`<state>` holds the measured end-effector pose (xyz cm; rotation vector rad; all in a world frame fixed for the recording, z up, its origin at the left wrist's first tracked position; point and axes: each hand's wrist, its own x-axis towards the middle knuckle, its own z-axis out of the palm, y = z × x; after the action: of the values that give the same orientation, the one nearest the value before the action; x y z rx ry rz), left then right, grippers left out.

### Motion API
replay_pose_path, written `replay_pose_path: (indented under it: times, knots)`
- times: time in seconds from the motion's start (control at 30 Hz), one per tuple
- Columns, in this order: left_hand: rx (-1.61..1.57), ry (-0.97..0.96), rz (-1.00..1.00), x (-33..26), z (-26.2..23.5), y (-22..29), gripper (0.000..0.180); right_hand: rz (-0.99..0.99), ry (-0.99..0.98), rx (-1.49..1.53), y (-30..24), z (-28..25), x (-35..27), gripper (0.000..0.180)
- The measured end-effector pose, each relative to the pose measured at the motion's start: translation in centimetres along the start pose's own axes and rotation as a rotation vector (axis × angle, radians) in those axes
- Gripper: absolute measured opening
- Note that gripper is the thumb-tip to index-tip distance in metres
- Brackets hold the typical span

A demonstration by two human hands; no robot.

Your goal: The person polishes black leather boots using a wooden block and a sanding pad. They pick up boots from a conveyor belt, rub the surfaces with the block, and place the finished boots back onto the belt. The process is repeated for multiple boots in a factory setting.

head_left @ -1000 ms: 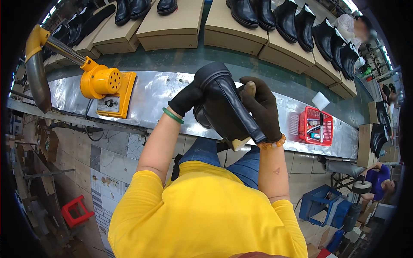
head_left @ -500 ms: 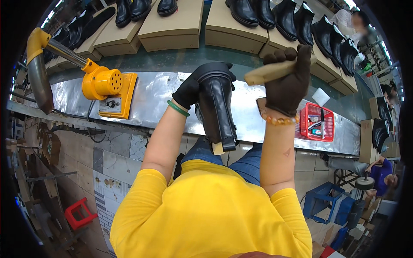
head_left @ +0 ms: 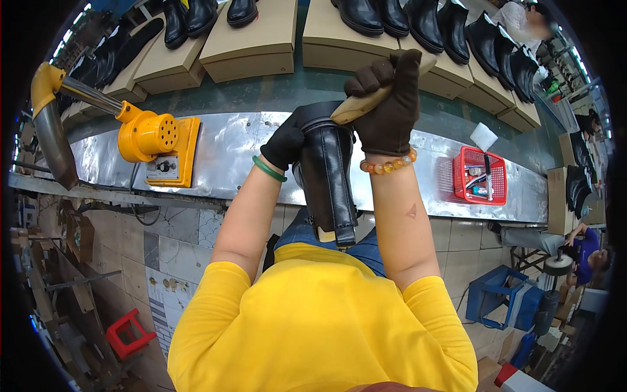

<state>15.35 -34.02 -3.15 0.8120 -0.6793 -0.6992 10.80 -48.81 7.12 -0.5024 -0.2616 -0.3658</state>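
A black leather ankle boot [head_left: 324, 176] is held above the metal-topped bench [head_left: 228, 140], its heel and sole end toward the far side and its shaft opening toward my body. My left hand [head_left: 285, 139], in a black glove, is closed round the boot's left side near the sole. In a dark brown glove, my right hand [head_left: 388, 111] grips a pale wooden-handled tool [head_left: 356, 108]. One end of the wood overlaps the boot by its heel; the tool's working part is hidden.
At left on the bench stands a yellow hot-air blower [head_left: 149, 137]. A red basket [head_left: 499, 189] of small tools sits at right, a white block [head_left: 484, 136] beyond it. Cardboard boxes [head_left: 251, 49] bearing black boots line the far side. A red stool [head_left: 130, 336] stands on the floor.
My right hand has moved left with the wooden-handled tool, from beside the boot to its heel. The boot stays in my left hand. The whole view has shifted slightly.
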Motion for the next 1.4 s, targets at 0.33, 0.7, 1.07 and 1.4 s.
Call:
replay_pose_path:
  times: [0.33, 0.7, 1.07, 1.4]
  knots:
    - [-0.068, 0.044, -0.030, -0.4, -0.4, 0.3, 0.091, 0.034, 0.311, 0.164, 1.1, 0.9, 0.2, 0.042]
    - [0.042, 0.092, 0.011, 0.2, 0.4, 0.3, 0.086, -0.153, 0.032, -0.116, 0.5, 1.9, -1.0, 0.033]
    - [-0.026, 0.084, -0.047, 0.3, -0.6, -0.7, 0.080, -0.014, 0.435, 0.351, 0.4, -1.6, 0.7, 0.032]
    - [-0.001, -0.053, -0.103, 2.8, 1.7, -1.2, 0.067, -0.039, 0.215, 0.121, -2.1, -1.5, 0.0, 0.031]
